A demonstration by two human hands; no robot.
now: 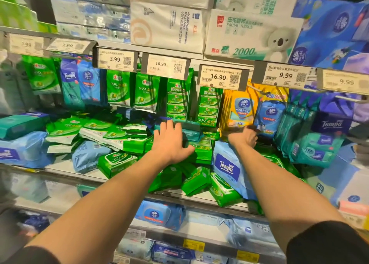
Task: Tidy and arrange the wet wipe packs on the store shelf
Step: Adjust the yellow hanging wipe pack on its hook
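1. Many green wet wipe packs (pixel 117 161) are lying in a messy pile on the store shelf (pixel 65 173). They are pointing all different ways. Some are lying flat with the long side going left to right, and some are tipping over the front edge.
2. More green packs (pixel 146 92) are hanging straight up and down on hooks behind the pile.
3. One left hand (pixel 169 142) is resting flat on top of the green pile in the middle. Its grip is spread wide, with fingers straight, and it is pressing down, not holding anything.
4. One right hand (pixel 244 137) is reaching in next to a big blue Tempo pack (pixel 227 168). It is blurry, and I cannot tell what its grip is doing.
5. Price tags (pixel 221 77) are sticking out above the hands. Big tissue boxes (pixel 249 34) are sitting on the shelf higher up.
6. Blue packs (pixel 22 150) are lying at the left, close to the green ones.
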